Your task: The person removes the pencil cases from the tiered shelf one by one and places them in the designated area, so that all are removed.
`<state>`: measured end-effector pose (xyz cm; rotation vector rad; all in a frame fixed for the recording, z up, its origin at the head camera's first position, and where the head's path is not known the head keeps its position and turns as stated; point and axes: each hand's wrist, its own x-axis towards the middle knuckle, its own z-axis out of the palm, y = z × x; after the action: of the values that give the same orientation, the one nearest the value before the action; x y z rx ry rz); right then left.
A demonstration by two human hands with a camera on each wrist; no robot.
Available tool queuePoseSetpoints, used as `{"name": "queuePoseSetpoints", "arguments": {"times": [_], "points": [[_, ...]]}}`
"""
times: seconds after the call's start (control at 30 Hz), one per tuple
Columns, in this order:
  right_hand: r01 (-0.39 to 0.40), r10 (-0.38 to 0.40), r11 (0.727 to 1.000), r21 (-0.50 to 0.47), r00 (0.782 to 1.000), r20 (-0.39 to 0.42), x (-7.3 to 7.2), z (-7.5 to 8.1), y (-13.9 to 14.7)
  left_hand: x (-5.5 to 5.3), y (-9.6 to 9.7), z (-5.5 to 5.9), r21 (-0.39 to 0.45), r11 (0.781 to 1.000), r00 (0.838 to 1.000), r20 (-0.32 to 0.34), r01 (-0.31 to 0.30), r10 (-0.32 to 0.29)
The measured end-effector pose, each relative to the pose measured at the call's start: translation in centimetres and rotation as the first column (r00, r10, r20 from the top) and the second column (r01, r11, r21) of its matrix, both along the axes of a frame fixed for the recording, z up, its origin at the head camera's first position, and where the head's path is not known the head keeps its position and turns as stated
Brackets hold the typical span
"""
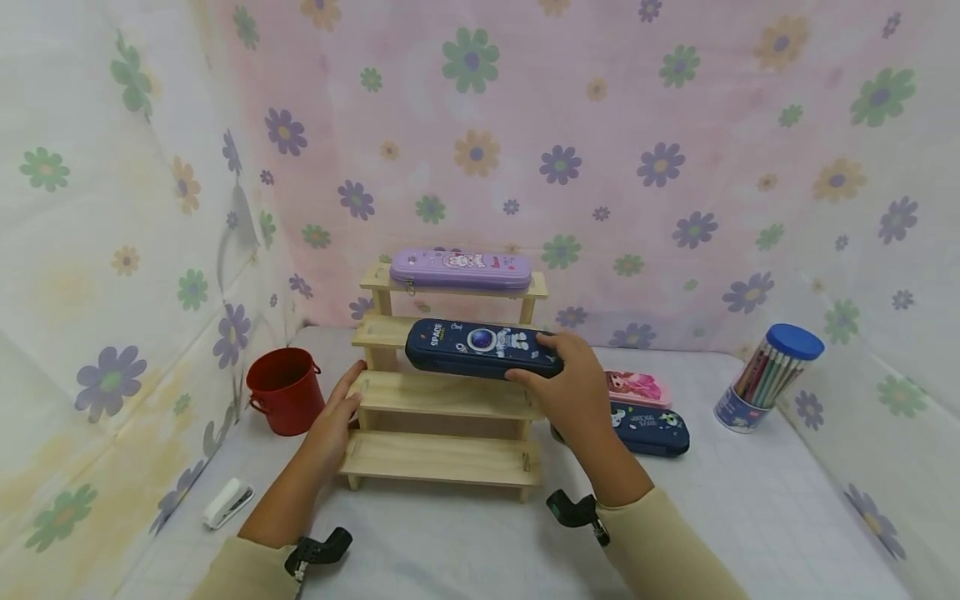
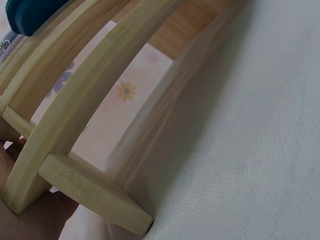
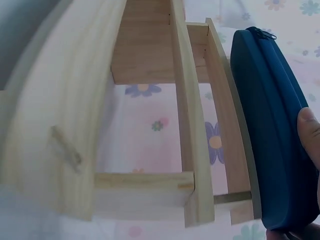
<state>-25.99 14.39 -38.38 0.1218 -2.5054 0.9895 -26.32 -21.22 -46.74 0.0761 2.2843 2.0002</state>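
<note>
A navy pencil case (image 1: pixel 483 348) with an astronaut and the word SPACE is held by its right end in my right hand (image 1: pixel 573 383), thumb in front and fingers over the top. It is level at the second tier from the top of a four-tier wooden stand (image 1: pixel 442 396); I cannot tell whether it touches that board. In the right wrist view the case's zipped side (image 3: pixel 272 130) shows beside the boards. My left hand (image 1: pixel 330 425) rests along the stand's left side, fingers extended. A purple pencil case (image 1: pixel 461 271) lies on the top tier.
A red bucket (image 1: pixel 287 392) stands left of the stand, with a white stapler (image 1: pixel 228 503) nearer me. Right of the stand lie a pink case (image 1: pixel 637 388) and another navy case (image 1: pixel 651 429). A blue-lidded tub of pencils (image 1: pixel 768 379) stands far right, near the flowered wall.
</note>
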Motion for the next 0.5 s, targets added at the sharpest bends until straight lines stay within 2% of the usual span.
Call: {"name": "queuePoseSetpoints", "arguments": {"times": [0.2, 0.5], "points": [[0.021, -0.021, 1.0, -0.008, 0.999, -0.039, 1.4, -1.1, 1.6, 0.0, 0.1, -0.1, -0.002, 1.0, 1.0, -0.007, 0.0, 0.0], [0.038, -0.038, 0.999, -0.004, 0.999, 0.025, 3.3, -2.0, 3.9, 0.1, 0.0, -0.2, 0.003, 1.0, 1.0, 0.017, -0.003, 0.003]]}}
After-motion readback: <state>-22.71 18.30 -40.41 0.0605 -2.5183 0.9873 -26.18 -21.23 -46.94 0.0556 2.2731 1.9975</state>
